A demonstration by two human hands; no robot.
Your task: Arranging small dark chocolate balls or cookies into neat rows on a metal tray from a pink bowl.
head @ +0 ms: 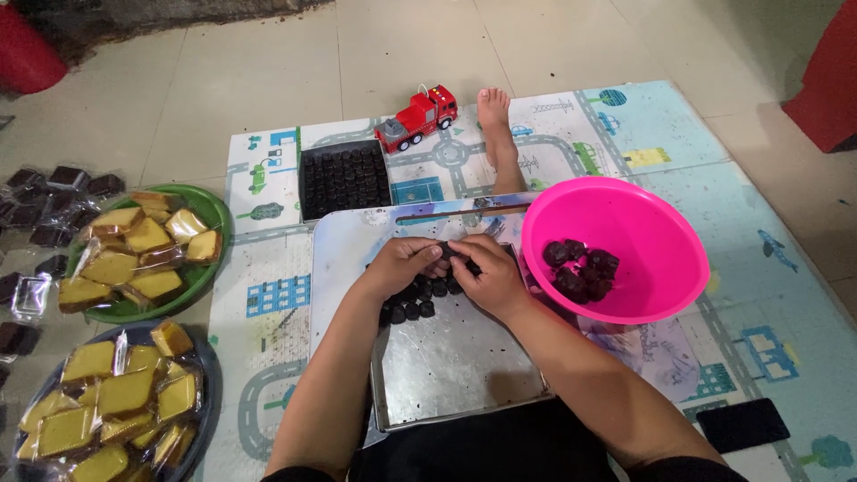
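Both hands [403,261] [486,270] pinch a dark lump [446,251] (too small to judge its axis)

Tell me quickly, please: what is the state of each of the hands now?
Left hand: closed, pinching a small dark piece over the metal tray.
Right hand: closed on the same dark piece, fingertips meeting the left.

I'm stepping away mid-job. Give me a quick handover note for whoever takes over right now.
Left hand and right hand meet over the metal tray, pinching one dark piece together.
A small cluster of shaped dark pieces lies on the tray.
Dark lumps sit in the pink bowl on the right.
The black tray ahead looks full.
Left: the bowl's lumps.
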